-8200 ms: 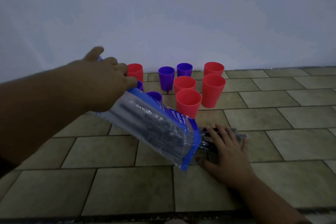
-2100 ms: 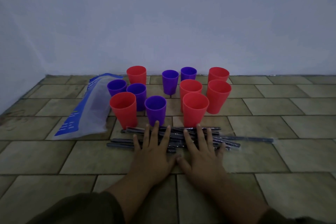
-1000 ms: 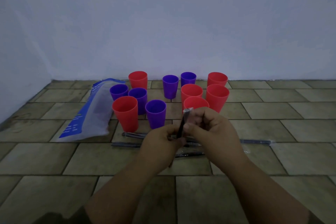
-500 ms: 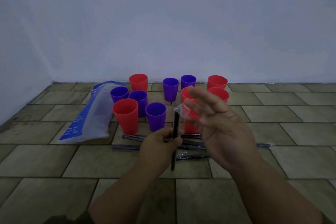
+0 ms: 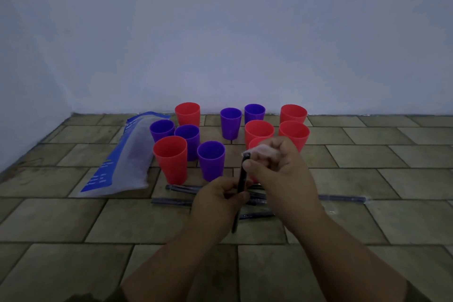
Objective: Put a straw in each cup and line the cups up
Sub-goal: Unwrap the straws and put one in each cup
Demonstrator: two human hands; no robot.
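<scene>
Our right grip, spread open half a second ago, now pinches the wrapper at the top of the straw, which our left grip holds upright just below. We judge unwrapping is under way. The cups beyond both grips stand empty.

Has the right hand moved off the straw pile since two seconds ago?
Yes. The right hand has lifted off the loose straws and now pinches the wrapper atop the held straw, in front of the front red cup.

Dark straw, red cups, purple cups (bag clear, blue-printed).
</scene>
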